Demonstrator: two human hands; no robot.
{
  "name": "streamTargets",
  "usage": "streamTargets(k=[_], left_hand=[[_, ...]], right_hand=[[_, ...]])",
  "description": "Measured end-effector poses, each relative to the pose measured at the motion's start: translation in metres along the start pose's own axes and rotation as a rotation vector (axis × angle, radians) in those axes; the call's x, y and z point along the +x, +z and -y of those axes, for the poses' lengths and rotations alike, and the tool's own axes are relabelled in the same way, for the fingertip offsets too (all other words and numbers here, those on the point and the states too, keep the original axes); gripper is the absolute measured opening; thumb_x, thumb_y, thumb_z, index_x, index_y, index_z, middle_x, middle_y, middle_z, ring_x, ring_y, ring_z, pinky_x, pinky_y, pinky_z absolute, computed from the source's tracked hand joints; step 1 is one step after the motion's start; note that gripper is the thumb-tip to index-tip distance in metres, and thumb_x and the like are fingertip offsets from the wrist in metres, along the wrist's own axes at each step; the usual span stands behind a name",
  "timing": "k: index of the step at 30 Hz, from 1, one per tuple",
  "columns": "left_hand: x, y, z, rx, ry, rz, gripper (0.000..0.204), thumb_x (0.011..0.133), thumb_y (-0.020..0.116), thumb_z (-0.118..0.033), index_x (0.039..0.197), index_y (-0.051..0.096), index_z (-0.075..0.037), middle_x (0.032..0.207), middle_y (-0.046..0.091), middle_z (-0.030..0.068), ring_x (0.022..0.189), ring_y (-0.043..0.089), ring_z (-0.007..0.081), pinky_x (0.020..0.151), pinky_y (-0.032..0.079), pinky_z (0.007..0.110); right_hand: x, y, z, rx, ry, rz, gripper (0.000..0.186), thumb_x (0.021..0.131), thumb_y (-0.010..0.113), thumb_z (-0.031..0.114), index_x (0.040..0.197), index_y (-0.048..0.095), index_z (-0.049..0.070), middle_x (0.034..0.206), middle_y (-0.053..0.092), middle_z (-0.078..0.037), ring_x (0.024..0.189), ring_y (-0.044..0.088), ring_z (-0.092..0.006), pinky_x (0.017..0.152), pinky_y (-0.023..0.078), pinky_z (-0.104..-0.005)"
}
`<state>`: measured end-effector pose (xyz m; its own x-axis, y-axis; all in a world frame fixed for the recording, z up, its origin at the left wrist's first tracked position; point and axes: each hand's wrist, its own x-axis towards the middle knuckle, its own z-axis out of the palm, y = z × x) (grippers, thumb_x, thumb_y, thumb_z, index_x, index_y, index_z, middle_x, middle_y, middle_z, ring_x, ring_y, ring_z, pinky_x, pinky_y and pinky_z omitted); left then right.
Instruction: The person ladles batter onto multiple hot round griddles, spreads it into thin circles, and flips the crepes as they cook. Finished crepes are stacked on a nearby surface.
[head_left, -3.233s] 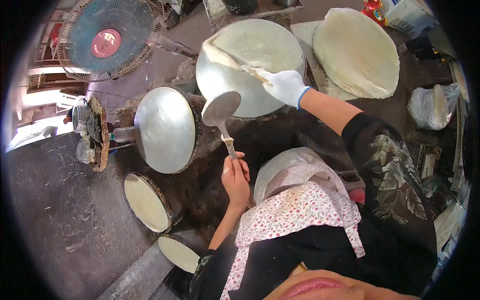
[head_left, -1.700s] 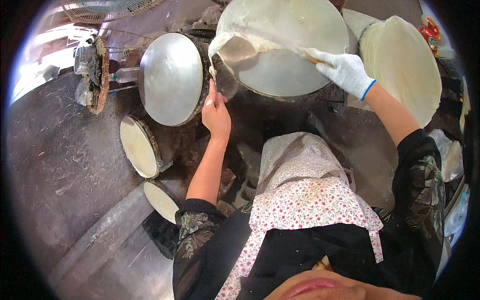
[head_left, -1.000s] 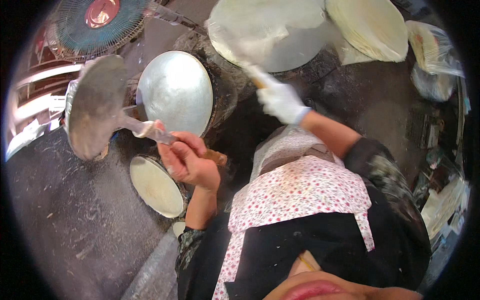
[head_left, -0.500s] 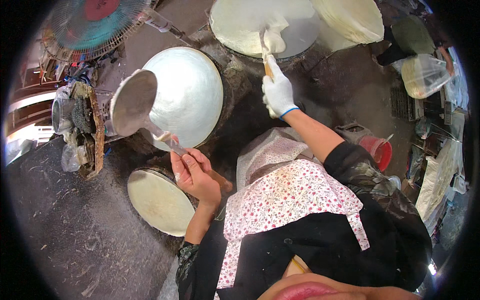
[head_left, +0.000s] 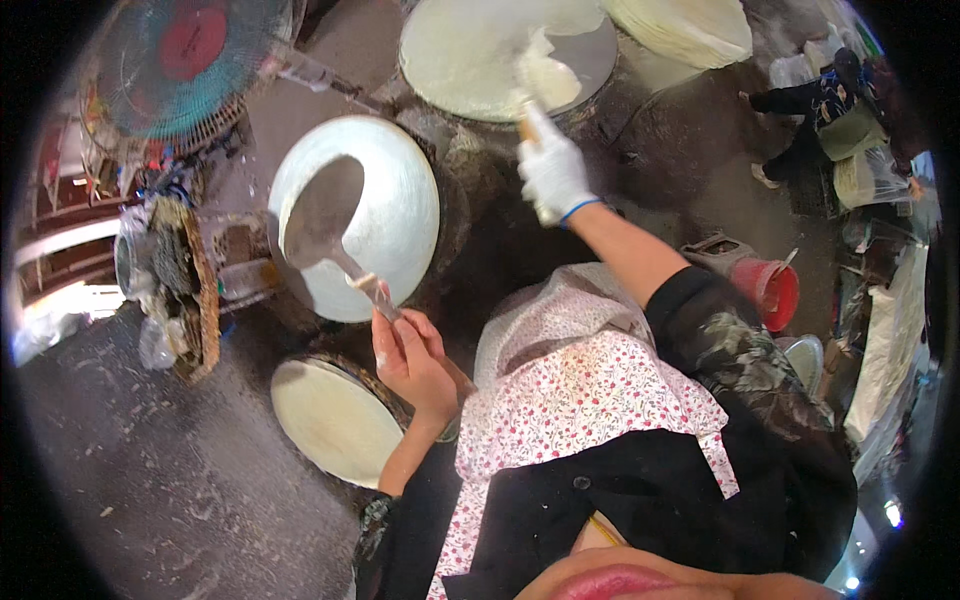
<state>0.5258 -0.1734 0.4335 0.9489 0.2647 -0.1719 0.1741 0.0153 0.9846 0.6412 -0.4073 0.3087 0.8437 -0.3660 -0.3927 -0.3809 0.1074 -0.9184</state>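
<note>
The broad round ladle [head_left: 325, 210] was over the silver metal plate [head_left: 405, 205] ahead on your left; you couldn't tell from this view whether they touched. Your left hand [head_left: 412, 362] had its fingers wrapped around the ladle's handle. Your gloved right hand [head_left: 555, 178] gripped a spreader [head_left: 527, 130], fingers closed around it, its far end at a lump of white batter [head_left: 550, 80] on the far round plate [head_left: 597, 52]. A pale layer covered most of that plate, with grey metal showing on its right. Just beside it on the right lay a stack of pale sheets [head_left: 690, 30]. Nearer you, left of your forearm, sat a pale-topped disc [head_left: 335, 415]. Farther out were a fan [head_left: 195, 60] at upper left, a red bucket [head_left: 762, 285] and another person [head_left: 838, 100] on the right.
</note>
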Motion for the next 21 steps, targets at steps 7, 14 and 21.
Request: streamTargets(k=[7,14,21], left_hand=[[0.01,0.007,-0.009,0.058,0.001,0.121,0.045,0.116,0.04,-0.008,0.161,0.043,-0.005,0.083,0.053,-0.0002,0.06,0.042,0.0041,0.051,0.035,0.02],[-0.005,0.047,-0.013,0.05,0.031,0.118,0.045,0.115,0.042,-0.008,0.16,0.044,-0.005,0.084,0.054,0.0,0.06,0.042,0.0032,0.051,0.035,0.019],[-0.025,0.089,-0.023,0.098,0.017,0.119,0.045,0.116,0.043,-0.01,0.16,0.044,-0.005,0.085,0.055,0.0004,0.062,0.044,0.0038,0.053,0.037,0.019]], right_hand=[[0.002,-0.045,-0.024,-0.44,-0.427,-0.018,0.056,0.103,0.047,0.018,0.158,0.048,0.029,0.118,0.074,-0.021,0.095,0.073,-0.0429,0.086,0.057,-0.0507],[0.001,-0.069,-0.02,-0.478,-0.354,0.251,0.05,0.1,0.062,0.02,0.149,0.06,0.031,0.136,0.069,-0.013,0.115,0.071,-0.0331,0.099,0.057,-0.0413],[0.02,-0.13,-0.01,-0.209,-0.175,0.063,0.047,0.105,0.056,0.023,0.152,0.059,0.029,0.092,0.079,-0.007,0.051,0.058,-0.0156,0.058,0.056,-0.0344]])
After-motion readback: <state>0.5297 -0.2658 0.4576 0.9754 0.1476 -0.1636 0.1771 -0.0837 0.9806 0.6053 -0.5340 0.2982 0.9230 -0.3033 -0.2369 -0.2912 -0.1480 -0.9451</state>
